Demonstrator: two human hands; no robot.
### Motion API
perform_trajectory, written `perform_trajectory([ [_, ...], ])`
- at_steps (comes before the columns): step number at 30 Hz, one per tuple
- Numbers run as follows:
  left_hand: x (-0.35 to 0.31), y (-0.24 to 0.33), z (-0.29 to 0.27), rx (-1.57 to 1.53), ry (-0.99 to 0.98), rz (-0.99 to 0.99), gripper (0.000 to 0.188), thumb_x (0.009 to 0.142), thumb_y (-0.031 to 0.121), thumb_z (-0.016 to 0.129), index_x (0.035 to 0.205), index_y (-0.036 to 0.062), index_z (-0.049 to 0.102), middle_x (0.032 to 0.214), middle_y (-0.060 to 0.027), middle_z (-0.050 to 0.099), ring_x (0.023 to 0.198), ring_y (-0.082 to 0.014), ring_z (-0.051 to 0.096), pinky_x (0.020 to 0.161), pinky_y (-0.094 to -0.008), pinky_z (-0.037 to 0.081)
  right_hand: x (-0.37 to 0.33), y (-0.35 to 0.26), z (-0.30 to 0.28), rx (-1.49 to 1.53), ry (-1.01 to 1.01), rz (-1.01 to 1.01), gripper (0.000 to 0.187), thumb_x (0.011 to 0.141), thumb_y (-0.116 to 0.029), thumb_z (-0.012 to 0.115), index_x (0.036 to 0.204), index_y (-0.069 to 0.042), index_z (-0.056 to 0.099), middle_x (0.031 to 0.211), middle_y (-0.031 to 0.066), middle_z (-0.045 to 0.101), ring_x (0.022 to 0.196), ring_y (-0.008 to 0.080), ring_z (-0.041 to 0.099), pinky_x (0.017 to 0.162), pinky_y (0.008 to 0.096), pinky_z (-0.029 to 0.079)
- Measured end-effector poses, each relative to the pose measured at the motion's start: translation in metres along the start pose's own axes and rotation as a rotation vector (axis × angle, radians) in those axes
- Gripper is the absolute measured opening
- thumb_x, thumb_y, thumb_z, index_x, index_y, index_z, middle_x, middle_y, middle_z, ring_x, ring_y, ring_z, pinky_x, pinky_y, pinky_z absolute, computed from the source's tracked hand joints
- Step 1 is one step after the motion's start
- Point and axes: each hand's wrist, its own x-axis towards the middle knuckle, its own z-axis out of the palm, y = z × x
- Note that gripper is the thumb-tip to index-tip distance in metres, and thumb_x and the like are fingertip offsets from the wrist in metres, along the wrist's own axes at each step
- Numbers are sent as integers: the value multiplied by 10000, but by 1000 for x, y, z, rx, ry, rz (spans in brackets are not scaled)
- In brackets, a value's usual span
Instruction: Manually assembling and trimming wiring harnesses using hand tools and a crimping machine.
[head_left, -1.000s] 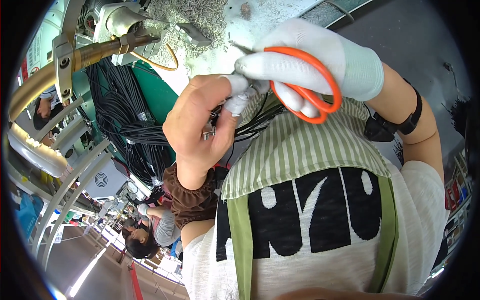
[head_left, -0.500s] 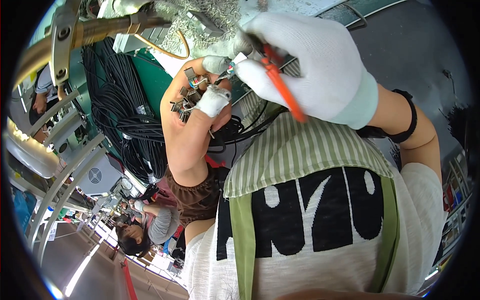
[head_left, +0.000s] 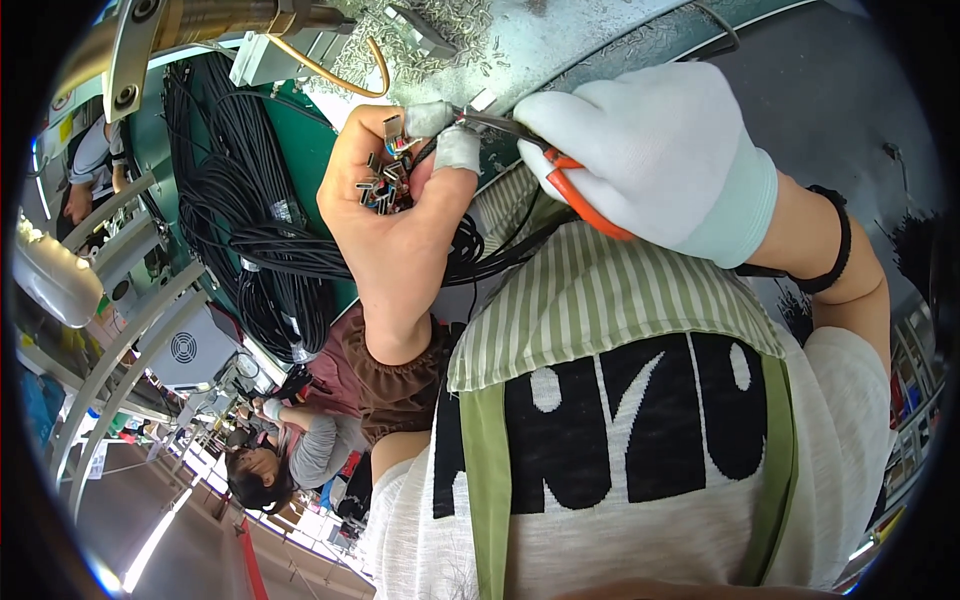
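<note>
My left hand [head_left: 395, 220], bare with white covers on the thumb and index fingertips, is closed round several black cables. Small metal connectors [head_left: 380, 190] with coloured wires stick out over its palm. A black cable end is pinched between thumb and index finger. My right hand [head_left: 655, 160], in a white knit glove, grips red-handled pliers [head_left: 590, 205]. The plier jaws point left and reach the pinched wire end, at the left fingertips. Right beside the jaws is a small white block [head_left: 482, 100]; whether it is joined to the wires I cannot tell.
Coiled black cables [head_left: 250, 220] lie on the green surface to the left. Many small metal pieces [head_left: 440, 60] are scattered at the back, around a grey metal block [head_left: 420, 32]. A metal machine arm [head_left: 200, 30] juts in at upper left. Another person [head_left: 290, 460] works at lower left.
My right hand has shifted down and right, and the pliers have swung so their jaws meet the left fingertips. My left hand has turned, its thumb moving up and right.
</note>
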Motion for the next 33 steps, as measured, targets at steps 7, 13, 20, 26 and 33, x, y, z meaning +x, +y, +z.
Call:
perform_trajectory([
  [7, 4, 2, 9, -5, 52, -12, 146, 749, -52, 637, 863, 15, 575, 729, 71, 509, 623, 13, 392, 556, -141, 317, 1, -4, 12, 560, 44, 141, 127, 801, -153, 677, 763, -44, 623, 534, 83, 506, 438, 211, 503, 431, 288, 381],
  [13, 2, -6, 9, -45, 89, -7, 131, 751, -44, 644, 846, 9, 573, 697, 75, 498, 608, 14, 387, 547, -143, 313, -3, -9, 22, 543, 123, 191, 126, 793, -159, 687, 783, -47, 629, 548, 88, 517, 451, 226, 517, 438, 305, 393],
  [20, 3, -11, 10, 65, 84, 96, 130, 746, -49, 643, 837, 7, 569, 684, 71, 495, 603, 10, 388, 558, -140, 317, 2, -7, 35, 121, 242, 177, 141, 767, -168, 702, 814, -57, 629, 568, 97, 531, 489, 244, 551, 458, 332, 414],
  [26, 3, -12, 12, 5, 52, 27, 115, 759, -52, 627, 837, 10, 570, 666, 65, 488, 599, 7, 387, 549, -142, 315, 1, -1, 31, 288, 38, 160, 140, 779, -170, 695, 858, -68, 641, 581, 77, 538, 510, 230, 555, 477, 306, 428],
  [33, 27, -29, -26, -328, -16, -318, 115, 835, 69, 643, 818, 39, 534, 616, 54, 444, 534, -15, 351, 451, -181, 267, 11, 35, 23, 343, 111, -9, 198, 785, -166, 697, 962, -89, 651, 624, 63, 555, 536, 208, 564, 492, 282, 439],
])
